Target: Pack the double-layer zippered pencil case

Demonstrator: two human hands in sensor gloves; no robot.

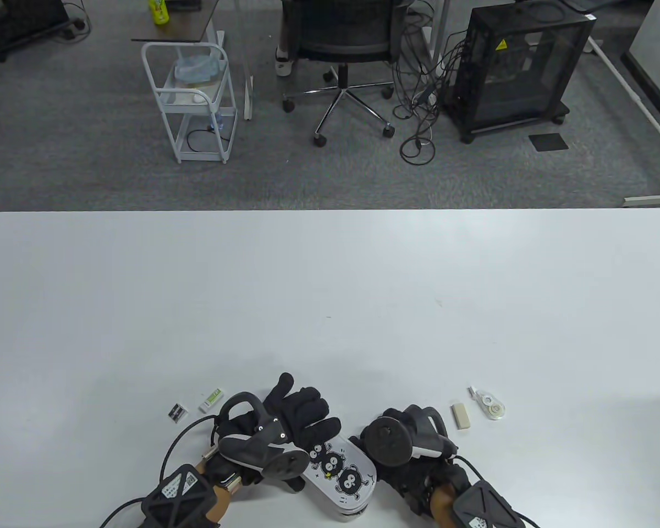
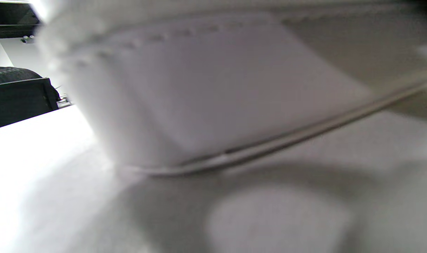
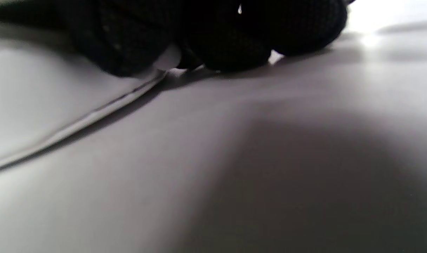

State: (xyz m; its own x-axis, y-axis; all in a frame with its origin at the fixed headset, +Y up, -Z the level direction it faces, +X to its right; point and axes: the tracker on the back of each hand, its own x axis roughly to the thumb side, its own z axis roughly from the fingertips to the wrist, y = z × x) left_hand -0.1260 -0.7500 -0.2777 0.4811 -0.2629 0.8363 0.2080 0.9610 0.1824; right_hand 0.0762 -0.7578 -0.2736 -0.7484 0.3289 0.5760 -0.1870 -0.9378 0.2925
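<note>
The white pencil case (image 1: 341,474) with black soot-sprite prints lies at the table's near edge, between my hands. My left hand (image 1: 307,408) lies flat on its far left end, fingers spread. My right hand (image 1: 366,443) sits at its right side, fingers hidden under the tracker in the table view. In the right wrist view my curled black fingers (image 3: 220,38) press on the case's seamed edge (image 3: 69,123). The left wrist view is filled by the case's blurred white side (image 2: 217,98).
Left of the case lie a small black-and-white box (image 1: 177,412) and a green-and-white eraser (image 1: 211,400). To the right lie a beige eraser (image 1: 461,416) and a correction tape (image 1: 490,405). The white table (image 1: 330,297) stretches far beyond them.
</note>
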